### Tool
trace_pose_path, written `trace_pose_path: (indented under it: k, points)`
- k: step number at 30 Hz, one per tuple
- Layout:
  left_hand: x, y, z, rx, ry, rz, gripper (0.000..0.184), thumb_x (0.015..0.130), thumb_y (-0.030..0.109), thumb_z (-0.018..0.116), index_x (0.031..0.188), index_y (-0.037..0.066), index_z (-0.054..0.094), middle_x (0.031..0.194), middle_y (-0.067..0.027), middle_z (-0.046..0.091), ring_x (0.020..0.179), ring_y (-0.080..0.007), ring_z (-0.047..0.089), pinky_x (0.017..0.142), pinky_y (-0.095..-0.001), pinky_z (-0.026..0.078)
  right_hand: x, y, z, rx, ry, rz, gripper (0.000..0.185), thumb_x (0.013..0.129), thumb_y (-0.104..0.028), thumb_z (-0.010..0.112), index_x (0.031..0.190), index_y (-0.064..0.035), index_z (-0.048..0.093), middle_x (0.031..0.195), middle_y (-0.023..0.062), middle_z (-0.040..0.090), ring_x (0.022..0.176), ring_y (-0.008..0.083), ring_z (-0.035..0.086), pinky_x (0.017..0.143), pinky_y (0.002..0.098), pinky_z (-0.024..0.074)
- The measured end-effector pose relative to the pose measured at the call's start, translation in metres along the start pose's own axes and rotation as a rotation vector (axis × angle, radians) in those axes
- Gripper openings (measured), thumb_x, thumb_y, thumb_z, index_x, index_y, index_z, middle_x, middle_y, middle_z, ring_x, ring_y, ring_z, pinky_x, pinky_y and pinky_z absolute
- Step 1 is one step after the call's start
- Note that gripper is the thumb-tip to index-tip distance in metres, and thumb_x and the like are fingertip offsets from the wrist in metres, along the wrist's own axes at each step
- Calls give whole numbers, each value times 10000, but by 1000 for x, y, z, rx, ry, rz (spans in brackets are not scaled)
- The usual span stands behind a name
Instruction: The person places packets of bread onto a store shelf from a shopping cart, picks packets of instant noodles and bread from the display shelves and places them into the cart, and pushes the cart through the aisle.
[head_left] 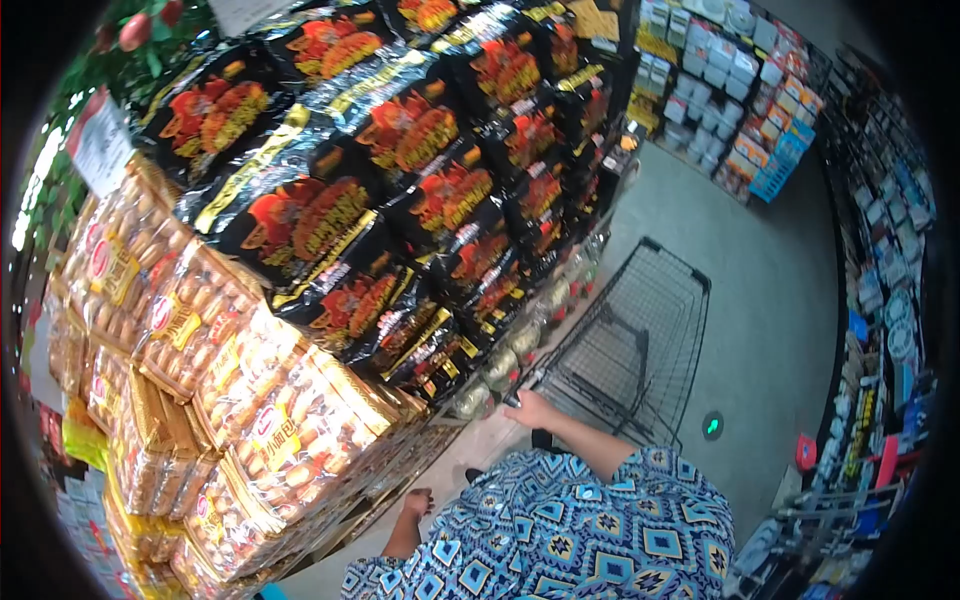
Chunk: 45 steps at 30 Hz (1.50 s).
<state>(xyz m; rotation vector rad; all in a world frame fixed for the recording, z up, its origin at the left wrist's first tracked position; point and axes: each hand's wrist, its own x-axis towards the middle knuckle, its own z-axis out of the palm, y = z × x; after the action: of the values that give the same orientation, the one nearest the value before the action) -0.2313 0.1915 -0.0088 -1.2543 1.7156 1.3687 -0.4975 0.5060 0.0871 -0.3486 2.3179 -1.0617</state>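
My right hand (532,409) is wrapped round the dark handle end of a black wire shopping cart (640,340). The cart stands on the floor ahead of me, and its basket looks bare from here. My left hand (418,502) hangs low beside the stacked goods, fingers loosely apart, holding nothing. Nearest to it are clear-and-gold packs of small bread rolls (290,440), piled high on the left. Above and behind these rise rows of black bags (420,130) with red and yellow pictures.
Grey floor (770,270) runs along the aisle, with a round green-lit marker (712,426) on it. Shelves of housewares (890,300) line the right. A blue basket (783,162) stands by boxed goods at the far end. A white price sign (100,145) hangs upper left.
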Motion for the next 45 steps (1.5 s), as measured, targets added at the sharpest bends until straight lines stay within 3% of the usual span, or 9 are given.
trace_pose_path:
  k: [7,11,16,19,23,25,29,32,45]
  points:
    - [23,-15,18,-220,-20,-1,295,881,295,565,1081,78,577,876,-81,633,659,-199,610,561,-343,483,5,-13,14,7,-19,39,445,749,-440,693,804,-3,629,775,208,643,771,345,641,692,410,493]
    - [30,-20,29,-299,-41,37,284,879,294,569,1075,89,577,878,-68,635,666,-189,620,562,-336,489,9,-15,17,-77,-62,-5,358,779,-370,696,726,-30,598,670,102,612,572,200,559,560,350,452]
    - [22,-31,26,-290,6,29,280,866,294,572,1049,82,572,857,-68,635,642,-186,622,523,-323,487,-12,-80,-27,-86,-397,212,442,792,-439,661,793,1,620,736,158,644,758,299,649,673,399,499]
    - [16,-44,18,-310,33,-18,259,854,290,581,998,74,592,835,-66,630,633,-190,619,516,-313,484,18,-75,-61,-762,-562,-188,657,762,-599,596,977,19,658,951,265,643,942,396,616,812,454,490]
    - [18,-67,15,-342,96,-29,271,857,308,559,917,50,617,764,-93,633,583,-214,606,506,-336,490,7,-226,-139,-145,7,-619,230,817,-135,667,1005,-10,621,875,115,657,767,188,636,676,316,507]
    - [19,-79,15,-182,120,10,338,862,331,519,834,15,636,685,-131,628,535,-237,593,498,-367,491,-1,-301,-168,-20,214,-695,235,814,-93,645,1035,-22,612,952,115,641,850,206,622,744,316,505]
    - [18,-81,17,-215,150,56,394,863,351,496,818,-9,648,649,-163,621,515,-248,589,505,-381,490,6,-400,-187,-363,647,-1247,455,833,-127,635,1248,-6,495,1288,187,494,1197,318,468,1004,405,364]
    - [14,-78,22,-284,224,108,401,860,358,505,813,-10,658,654,-163,621,529,-249,596,512,-377,486,22,-442,-180,-635,752,-1301,637,841,-221,652,1378,-32,366,1440,193,330,1346,351,286,1089,455,220]
    - [-5,-154,52,-391,212,-156,447,883,403,496,922,-19,639,724,-166,629,611,-255,627,534,-387,526,112,-529,-212,-705,846,-1460,383,931,-213,521,1246,3,518,1326,212,480,1249,360,425,1041,429,310]
